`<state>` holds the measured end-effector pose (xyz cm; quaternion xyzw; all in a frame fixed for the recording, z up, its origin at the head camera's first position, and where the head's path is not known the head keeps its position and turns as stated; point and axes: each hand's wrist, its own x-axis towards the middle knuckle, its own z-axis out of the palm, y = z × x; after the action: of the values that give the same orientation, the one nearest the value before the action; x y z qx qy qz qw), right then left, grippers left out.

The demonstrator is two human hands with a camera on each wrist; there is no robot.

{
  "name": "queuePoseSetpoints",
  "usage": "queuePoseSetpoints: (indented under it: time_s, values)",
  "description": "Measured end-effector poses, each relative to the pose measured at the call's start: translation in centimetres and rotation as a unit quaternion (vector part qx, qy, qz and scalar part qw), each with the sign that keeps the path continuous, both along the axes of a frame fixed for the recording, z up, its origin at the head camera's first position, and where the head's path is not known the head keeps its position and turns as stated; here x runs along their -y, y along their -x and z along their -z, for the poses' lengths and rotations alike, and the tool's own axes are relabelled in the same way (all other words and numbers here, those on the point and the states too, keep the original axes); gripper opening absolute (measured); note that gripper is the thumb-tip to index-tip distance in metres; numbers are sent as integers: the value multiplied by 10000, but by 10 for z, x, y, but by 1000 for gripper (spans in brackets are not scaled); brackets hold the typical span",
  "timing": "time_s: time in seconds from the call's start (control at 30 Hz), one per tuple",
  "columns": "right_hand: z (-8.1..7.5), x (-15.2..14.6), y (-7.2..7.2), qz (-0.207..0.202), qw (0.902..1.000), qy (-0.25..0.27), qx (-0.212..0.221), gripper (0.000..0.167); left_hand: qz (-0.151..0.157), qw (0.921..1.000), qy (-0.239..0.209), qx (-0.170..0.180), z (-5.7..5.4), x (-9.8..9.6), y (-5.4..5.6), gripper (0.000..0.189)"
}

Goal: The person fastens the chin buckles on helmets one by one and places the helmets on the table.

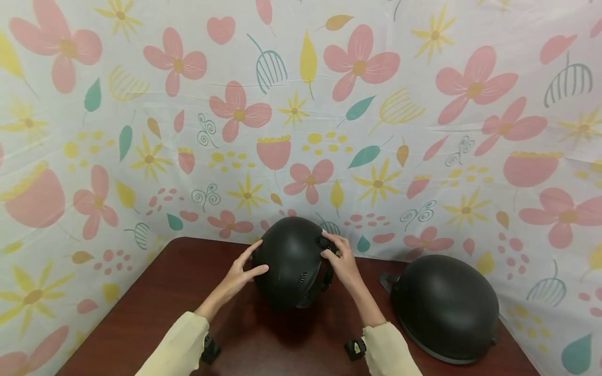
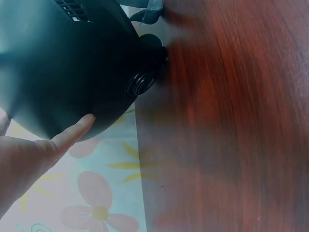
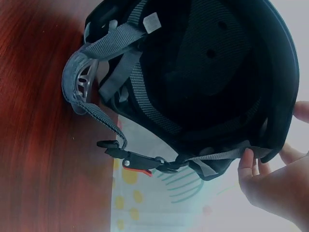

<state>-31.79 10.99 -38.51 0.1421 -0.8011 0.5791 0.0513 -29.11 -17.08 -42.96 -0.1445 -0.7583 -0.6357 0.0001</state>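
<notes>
A matte black helmet point(image 1: 284, 256) is tilted on its side between both hands, over the back part of the table. My left hand point(image 1: 235, 277) rests on its smooth shell with thumb and fingers spread; its thumb lies on the shell in the left wrist view. With my right hand point(image 1: 343, 261) I pinch the helmet's rim, where a grey strap point(image 3: 217, 156) meets it. The dark padded inside faces the right wrist view, with a chin-strap buckle point(image 3: 137, 162) hanging below. Whether the helmet touches the table cannot be told.
A second black helmet point(image 1: 447, 308) sits dome up on the right side of the dark red wooden table point(image 1: 188, 271). A strap point(image 1: 388, 282) sticks out at its left. Behind the table hangs a flower-patterned cloth point(image 1: 291, 120).
</notes>
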Motion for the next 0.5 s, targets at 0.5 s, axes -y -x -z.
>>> queuePoseSetpoints:
  time_s: [0.5]
  values:
    - [7,-4,-3,461,9986,-107,235,60,206,9972,-301,647,9,-8,-5,84]
